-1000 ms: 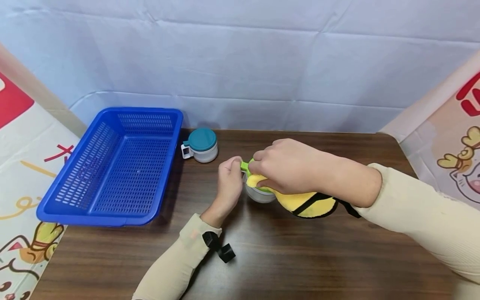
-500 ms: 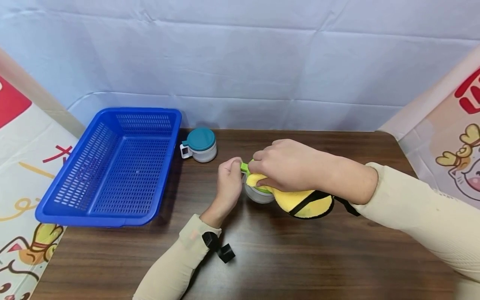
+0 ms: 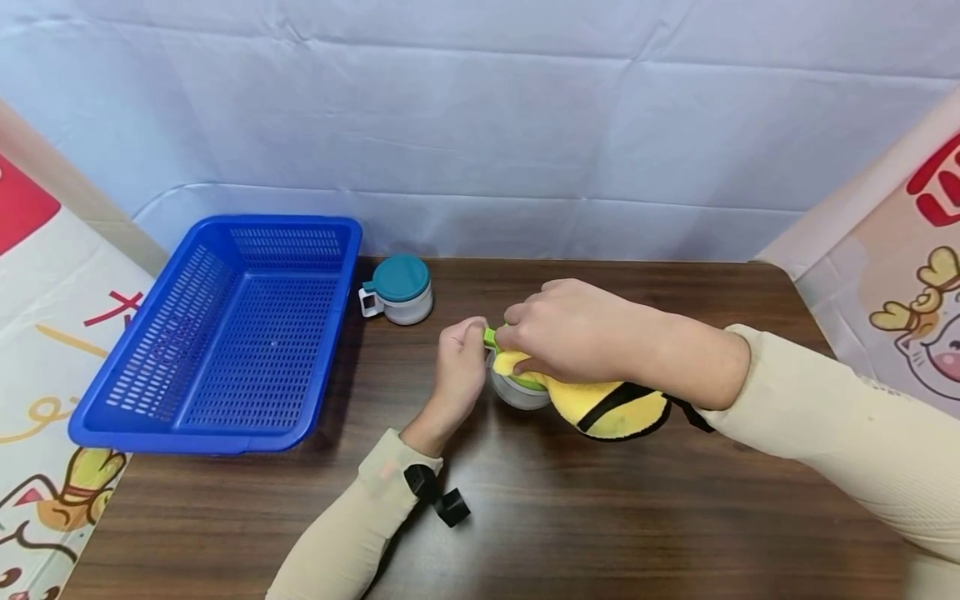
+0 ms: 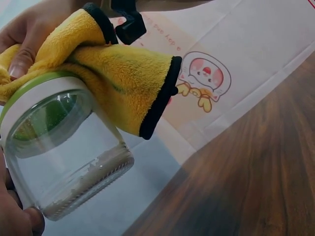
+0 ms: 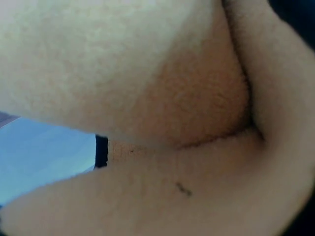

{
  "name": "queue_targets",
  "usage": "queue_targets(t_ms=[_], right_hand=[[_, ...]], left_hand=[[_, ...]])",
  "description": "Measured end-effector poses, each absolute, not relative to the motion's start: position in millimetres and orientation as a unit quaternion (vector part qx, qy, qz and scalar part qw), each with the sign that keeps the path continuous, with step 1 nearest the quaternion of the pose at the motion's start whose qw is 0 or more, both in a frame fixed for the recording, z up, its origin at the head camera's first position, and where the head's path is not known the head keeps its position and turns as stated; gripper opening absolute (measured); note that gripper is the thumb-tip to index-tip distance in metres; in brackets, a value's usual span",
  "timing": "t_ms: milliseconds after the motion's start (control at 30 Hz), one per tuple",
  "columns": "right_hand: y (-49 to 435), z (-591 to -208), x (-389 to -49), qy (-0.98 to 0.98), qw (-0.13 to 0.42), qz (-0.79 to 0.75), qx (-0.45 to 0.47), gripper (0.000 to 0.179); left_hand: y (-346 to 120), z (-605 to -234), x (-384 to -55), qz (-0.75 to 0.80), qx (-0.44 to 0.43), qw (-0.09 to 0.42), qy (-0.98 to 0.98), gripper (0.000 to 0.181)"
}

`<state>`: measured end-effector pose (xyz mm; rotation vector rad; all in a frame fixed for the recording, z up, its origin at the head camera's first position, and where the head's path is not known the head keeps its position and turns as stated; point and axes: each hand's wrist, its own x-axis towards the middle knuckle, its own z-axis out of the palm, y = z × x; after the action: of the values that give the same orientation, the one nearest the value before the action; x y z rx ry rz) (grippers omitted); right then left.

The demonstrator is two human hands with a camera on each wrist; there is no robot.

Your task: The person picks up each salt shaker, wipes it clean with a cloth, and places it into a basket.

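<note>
A clear glass seasoning jar (image 4: pixel 64 147) with a green lid (image 4: pixel 47 78) and a white collar holds a little pale, grainy stuff at its bottom. My left hand (image 3: pixel 460 360) grips the jar's handle on its left side. Over the lid, my right hand (image 3: pixel 566 329) pinches a yellow cloth (image 3: pixel 611 408) with black edging, pressed to the lid's top. The cloth's loose end hangs down to the right of the jar. In the right wrist view, skin of the right hand (image 5: pixel 123 88) fills most of the picture.
A second jar (image 3: pixel 408 307) with a teal lid and a white handle stands behind and to the left. Farther left is a blue perforated plastic basket (image 3: pixel 311 417). A pale cloth backdrop (image 3: pixel 480 125) rises behind the wooden table (image 3: pixel 600 517).
Both hands stay at the jar with almost no movement. The right hand and the cloth shift very slightly on the lid.
</note>
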<state>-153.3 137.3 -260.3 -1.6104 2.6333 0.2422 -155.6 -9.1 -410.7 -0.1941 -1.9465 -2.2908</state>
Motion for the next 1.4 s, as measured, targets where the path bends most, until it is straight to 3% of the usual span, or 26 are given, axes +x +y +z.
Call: queue_targets(t_ms=[1400], right_hand=[[148, -262, -177, 0.871, 0.004, 0.113, -0.478, 0.019]], left_hand=[[-8, -414, -156, -0.756, -0.060, 0.075, -0.648, 0.034]])
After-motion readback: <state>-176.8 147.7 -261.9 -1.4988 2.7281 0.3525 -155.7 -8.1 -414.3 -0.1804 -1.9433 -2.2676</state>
